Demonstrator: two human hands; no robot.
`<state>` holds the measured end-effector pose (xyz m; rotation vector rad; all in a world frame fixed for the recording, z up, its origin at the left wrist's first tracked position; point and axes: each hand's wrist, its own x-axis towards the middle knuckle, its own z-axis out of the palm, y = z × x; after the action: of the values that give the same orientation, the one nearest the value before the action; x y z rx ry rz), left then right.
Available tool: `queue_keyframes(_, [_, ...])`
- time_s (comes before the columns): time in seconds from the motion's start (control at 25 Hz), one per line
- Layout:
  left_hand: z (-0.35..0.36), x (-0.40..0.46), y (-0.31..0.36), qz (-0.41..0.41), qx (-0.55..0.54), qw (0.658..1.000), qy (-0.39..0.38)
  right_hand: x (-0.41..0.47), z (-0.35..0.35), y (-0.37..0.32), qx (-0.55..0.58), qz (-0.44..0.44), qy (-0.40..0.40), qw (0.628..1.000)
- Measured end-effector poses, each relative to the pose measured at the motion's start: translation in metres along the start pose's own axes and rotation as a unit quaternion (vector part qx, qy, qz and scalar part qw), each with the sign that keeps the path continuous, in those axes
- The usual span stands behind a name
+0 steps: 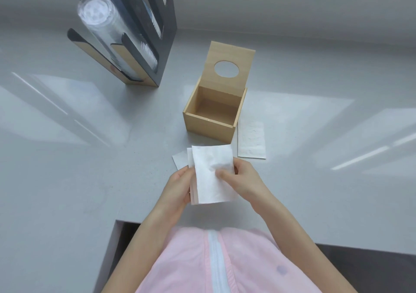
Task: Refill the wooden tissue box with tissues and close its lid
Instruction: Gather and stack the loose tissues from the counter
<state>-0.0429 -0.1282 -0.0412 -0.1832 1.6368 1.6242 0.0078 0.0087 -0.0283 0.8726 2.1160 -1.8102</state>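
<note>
A grey countertop (67, 180) mirrors pale window light beneath a plain grey wall (292, 4).

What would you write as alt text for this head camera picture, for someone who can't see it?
Two hands, left and right, hold a stack of white tissues above a grey counter. Just beyond stands an empty wooden box with its lid open, and a flat packet lies beside it. A cup holder stands at the back left.

Empty wooden tissue box (210, 121), lid (231, 62) upright; white tissue stack (211, 175) held just before it.
</note>
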Motion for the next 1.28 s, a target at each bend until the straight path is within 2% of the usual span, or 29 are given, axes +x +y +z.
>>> queue_keyframes(0.4, [-0.015,0.007,0.003,-0.019,-0.041,0.999,-0.017,0.008,0.012,0.003,-0.043,0.007,0.032,0.999])
queue_keyframes(0.88, [-0.017,0.005,0.0,-0.006,0.007,1.0,-0.016,0.01,0.019,0.005,-0.04,-0.007,0.024,0.999])
queue_keyframes(1.0, [-0.021,0.005,0.001,0.005,0.003,1.0,0.002,0.016,0.013,0.006,-0.034,-0.008,0.021,0.999])
queue_keyframes(1.08, [-0.032,0.004,0.004,0.011,-0.027,0.999,0.039,0.021,0.007,0.005,-0.002,0.006,0.047,0.999])
queue_keyframes(1.16, [-0.048,0.004,0.006,0.016,-0.049,0.996,0.072,0.027,0.003,0.007,-0.062,0.002,0.077,0.995])
queue_keyframes(1.28, [-0.068,0.001,0.006,0.026,-0.079,0.992,0.097,0.033,0.013,0.004,-0.231,-0.015,0.064,0.971])
